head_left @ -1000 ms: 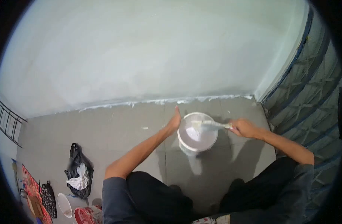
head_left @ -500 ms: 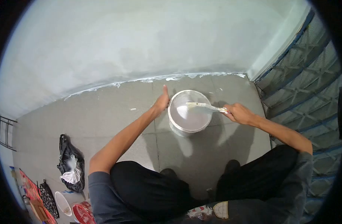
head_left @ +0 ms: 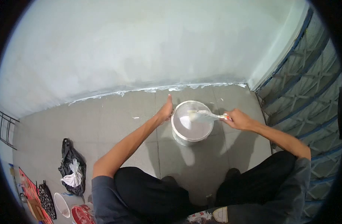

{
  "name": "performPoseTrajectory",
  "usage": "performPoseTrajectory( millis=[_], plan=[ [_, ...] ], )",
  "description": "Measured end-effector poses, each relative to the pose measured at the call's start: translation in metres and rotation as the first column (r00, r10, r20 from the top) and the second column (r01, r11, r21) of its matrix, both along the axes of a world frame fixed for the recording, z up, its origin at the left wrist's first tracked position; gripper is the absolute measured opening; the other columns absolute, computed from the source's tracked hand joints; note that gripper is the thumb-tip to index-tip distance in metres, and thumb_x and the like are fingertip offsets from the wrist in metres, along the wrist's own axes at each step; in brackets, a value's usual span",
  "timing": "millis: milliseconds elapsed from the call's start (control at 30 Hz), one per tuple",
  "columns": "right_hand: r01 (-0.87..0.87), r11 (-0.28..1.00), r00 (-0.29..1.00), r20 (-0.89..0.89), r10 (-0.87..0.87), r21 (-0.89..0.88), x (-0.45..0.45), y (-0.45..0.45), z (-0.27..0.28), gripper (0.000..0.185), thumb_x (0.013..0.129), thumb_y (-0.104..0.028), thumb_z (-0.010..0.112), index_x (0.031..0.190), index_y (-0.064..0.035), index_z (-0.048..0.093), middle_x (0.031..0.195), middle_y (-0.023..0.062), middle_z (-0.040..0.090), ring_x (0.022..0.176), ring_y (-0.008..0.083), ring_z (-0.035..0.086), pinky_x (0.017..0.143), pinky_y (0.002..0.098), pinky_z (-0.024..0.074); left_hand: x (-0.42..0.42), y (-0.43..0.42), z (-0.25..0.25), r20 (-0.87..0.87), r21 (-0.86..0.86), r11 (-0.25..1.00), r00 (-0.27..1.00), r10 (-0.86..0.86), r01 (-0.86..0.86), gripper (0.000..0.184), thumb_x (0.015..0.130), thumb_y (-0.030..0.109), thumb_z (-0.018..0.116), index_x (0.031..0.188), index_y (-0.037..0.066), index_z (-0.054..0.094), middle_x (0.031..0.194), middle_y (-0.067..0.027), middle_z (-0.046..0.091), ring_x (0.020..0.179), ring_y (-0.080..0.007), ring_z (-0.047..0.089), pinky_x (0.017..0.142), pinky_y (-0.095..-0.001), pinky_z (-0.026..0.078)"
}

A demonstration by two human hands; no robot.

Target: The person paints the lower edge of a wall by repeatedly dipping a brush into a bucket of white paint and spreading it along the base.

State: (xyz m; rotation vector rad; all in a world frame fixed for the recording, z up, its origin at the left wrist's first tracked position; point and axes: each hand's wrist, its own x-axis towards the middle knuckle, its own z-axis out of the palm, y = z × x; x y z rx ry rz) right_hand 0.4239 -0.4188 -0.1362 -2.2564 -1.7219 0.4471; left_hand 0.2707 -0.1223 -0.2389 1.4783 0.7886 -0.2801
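A white bucket (head_left: 186,141) stands on the grey tiled floor between my two hands, with pale, milky liquid inside. My right hand (head_left: 238,119), to the right of the rim, is closed round the handle of a paintbrush (head_left: 204,114). The brush is coated in white, and its head lies over the bucket's opening. Whether the bristles touch the liquid, I cannot tell. Against the bucket's left side rests my left hand (head_left: 165,112), its thumb stretched up and away from the rim. Its other fingers are partly hidden.
Uneven white paint (head_left: 174,89) runs along the foot of the wall (head_left: 141,44). A folding metal gate (head_left: 297,89) borders the right side. At lower left lie a black plastic bag (head_left: 71,168), a white container (head_left: 62,205) and a red-and-white bucket (head_left: 82,214).
The view has tilted slightly up, so the scene sits lower. My right hand has turned the brush, now showing more of its broad side over the bucket. My left hand stays at the bucket's side.
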Motion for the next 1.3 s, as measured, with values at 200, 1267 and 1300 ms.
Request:
performPoseTrajectory(
  millis=[200, 1267, 1300],
  plan=[
    [0.048, 0.998, 0.996, -0.069, -0.051, -0.047, 0.036, 0.002, 0.032, 0.045, 0.087, -0.033, 0.057, 0.058, 0.0015, 0.055, 0.044, 0.0109, 0.044, 0.039, 0.0184, 0.043, 0.041, 0.0354, 0.0329, 0.009, -0.003, -0.005, 0.079, 0.101, 0.993, 0.995, 0.057, -0.064, 0.067, 0.084, 0.071, 0.007, 0.058, 0.015, 0.033, 0.051, 0.0002, 0.032, 0.044, -0.0140, 0.032, 0.042, -0.0308, 0.027],
    [0.330, 0.875, 0.837, -0.539, -0.098, 0.354, -0.013, -0.055, -0.057, 0.031, 0.090, -0.022, 0.055, 0.066, -0.0008, 0.052, 0.050, 0.0058, 0.047, 0.045, 0.0104, 0.039, 0.042, 0.0297, 0.0338, -0.013, -0.014, 0.068, -0.256, 0.227, 0.962, 0.962, -0.095, 0.155, 0.101, 0.080, 0.076, 0.009, 0.124, -0.010, 0.037, 0.099, -0.0201, 0.058, 0.084, -0.0245, 0.060, 0.077, -0.0377, 0.046],
    [0.342, 0.856, 0.836, -0.542, -0.089, 0.387, -0.009, -0.053, -0.058, 0.033, 0.090, -0.022, 0.055, 0.065, -0.0009, 0.052, 0.050, 0.0053, 0.046, 0.045, 0.0100, 0.037, 0.041, 0.0298, 0.0321, -0.012, -0.010, 0.066, -0.234, 0.246, 0.960, 0.969, -0.074, 0.133, 0.100, 0.080, 0.076, 0.009, 0.123, -0.010, 0.038, 0.100, -0.0204, 0.058, 0.084, -0.0247, 0.060, 0.077, -0.0378, 0.046]
  ],
)
